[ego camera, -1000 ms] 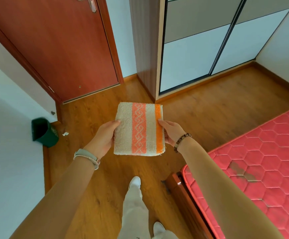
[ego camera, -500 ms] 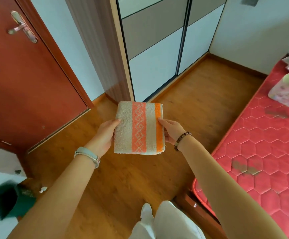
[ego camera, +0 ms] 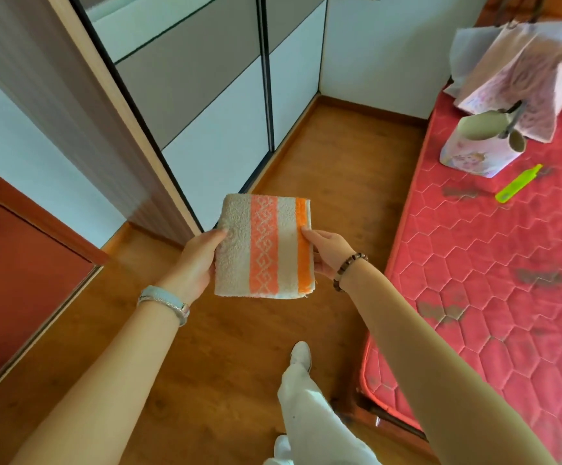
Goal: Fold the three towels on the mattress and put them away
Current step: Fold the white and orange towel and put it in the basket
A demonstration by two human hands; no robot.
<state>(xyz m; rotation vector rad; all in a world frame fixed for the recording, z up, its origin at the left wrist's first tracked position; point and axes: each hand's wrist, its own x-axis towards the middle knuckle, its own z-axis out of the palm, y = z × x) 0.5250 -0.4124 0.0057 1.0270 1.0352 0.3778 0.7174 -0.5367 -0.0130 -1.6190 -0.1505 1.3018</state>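
Left hand [ego camera: 196,263] and right hand [ego camera: 327,252] grasp the folded beige orange-striped terry towel [ego camera: 264,246] above wood floor, left of the red quilted mattress [ego camera: 494,270] bearing pink paper bags [ego camera: 480,152].

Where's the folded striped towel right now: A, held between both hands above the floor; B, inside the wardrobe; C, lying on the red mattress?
A: the left hand and right hand grip opposite side edges of the folded towel, with the wooden floor below it.
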